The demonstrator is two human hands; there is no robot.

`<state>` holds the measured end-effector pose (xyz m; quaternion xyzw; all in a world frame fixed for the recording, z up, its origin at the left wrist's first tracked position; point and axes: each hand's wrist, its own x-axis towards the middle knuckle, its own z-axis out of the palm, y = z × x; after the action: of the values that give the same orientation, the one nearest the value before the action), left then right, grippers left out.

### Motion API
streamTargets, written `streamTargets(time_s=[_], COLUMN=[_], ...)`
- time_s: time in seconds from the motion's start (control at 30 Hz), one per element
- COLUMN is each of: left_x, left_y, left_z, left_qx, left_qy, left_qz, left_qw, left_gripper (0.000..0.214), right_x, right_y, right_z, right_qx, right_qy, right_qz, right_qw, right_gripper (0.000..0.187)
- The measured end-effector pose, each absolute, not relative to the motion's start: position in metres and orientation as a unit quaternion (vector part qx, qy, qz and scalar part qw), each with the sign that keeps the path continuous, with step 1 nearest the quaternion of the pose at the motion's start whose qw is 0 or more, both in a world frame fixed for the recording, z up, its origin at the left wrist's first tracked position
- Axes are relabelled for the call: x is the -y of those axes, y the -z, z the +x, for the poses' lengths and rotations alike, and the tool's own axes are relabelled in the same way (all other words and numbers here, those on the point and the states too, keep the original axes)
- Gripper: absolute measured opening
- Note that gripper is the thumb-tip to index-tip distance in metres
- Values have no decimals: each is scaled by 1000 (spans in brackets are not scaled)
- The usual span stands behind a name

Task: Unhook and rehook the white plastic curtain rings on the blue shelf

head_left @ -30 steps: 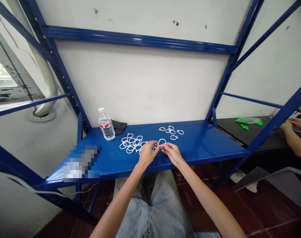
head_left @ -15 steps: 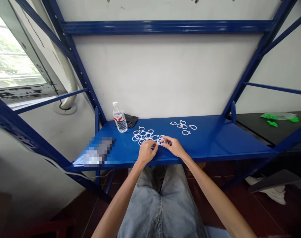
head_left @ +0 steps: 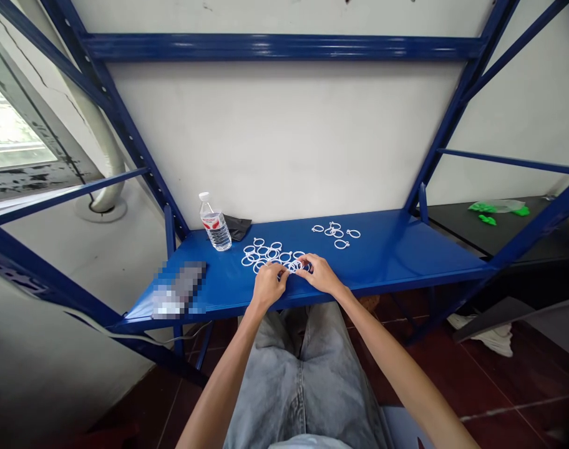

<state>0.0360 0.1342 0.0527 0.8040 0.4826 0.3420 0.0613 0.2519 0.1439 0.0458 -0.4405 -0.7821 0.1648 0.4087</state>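
White plastic curtain rings [head_left: 264, 251], each with a small eyelet, lie in a loose pile on the blue shelf top [head_left: 382, 262]. At the near right side of that pile, my left hand [head_left: 268, 287] is closed with thumb and fingertips pinched together at the rings. My right hand [head_left: 320, 274] has its thumb and fingers closed on a white curtain ring [head_left: 294, 266] close to the left fingertips. Whether the left fingers hold the same ring or another one is hidden. Further back and to the right sits a smaller group of curtain rings [head_left: 334, 231].
A water bottle [head_left: 216, 231] stands at the back left, with a black pouch [head_left: 238, 227] beside it. A blurred-out dark flat object [head_left: 187, 284] lies at the left. Blue uprights [head_left: 437, 159] frame the shelf. Green pieces [head_left: 488, 220] lie on a dark table at right.
The view has turned slightly right, so everything sits further left. The ring at my right fingers, tilted up before, now appears lower and flatter among the others. My hands stay close together.
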Motion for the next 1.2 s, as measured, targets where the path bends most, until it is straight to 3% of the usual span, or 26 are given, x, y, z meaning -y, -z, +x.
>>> streamTargets(time_s=[0.17, 0.37, 0.57, 0.7, 0.97, 1.2], left_x=[-137, -138, -129, -129, -132, -131], left_y=[-56, -51, -49, -51, -47, -47], left_z=[43, 46, 49, 49, 50, 50], left_qx=[-528, -585, -458, -438, -503, -481], left_qy=[-329, -347, -297, -280, -294, -320], left_qz=[782, 728, 836, 854, 811, 815], left_qw=[13, -85, -52, -14, -53, -34], left_gripper=[23, 27, 25, 23, 29, 40], right_x=[-140, -154, -181, -187, -168, -146], right_y=[-47, -44, -21, -11, -32, -47], right_z=[247, 272, 345, 359, 341, 313], right_qx=[776, 679, 616, 634, 684, 771], right_qy=[-96, -28, 64, 56, 44, -19], right_qz=[-481, -576, -658, -664, -630, -521], right_qw=[397, 454, 429, 392, 365, 365], right_gripper=[33, 36, 36, 31, 31, 26])
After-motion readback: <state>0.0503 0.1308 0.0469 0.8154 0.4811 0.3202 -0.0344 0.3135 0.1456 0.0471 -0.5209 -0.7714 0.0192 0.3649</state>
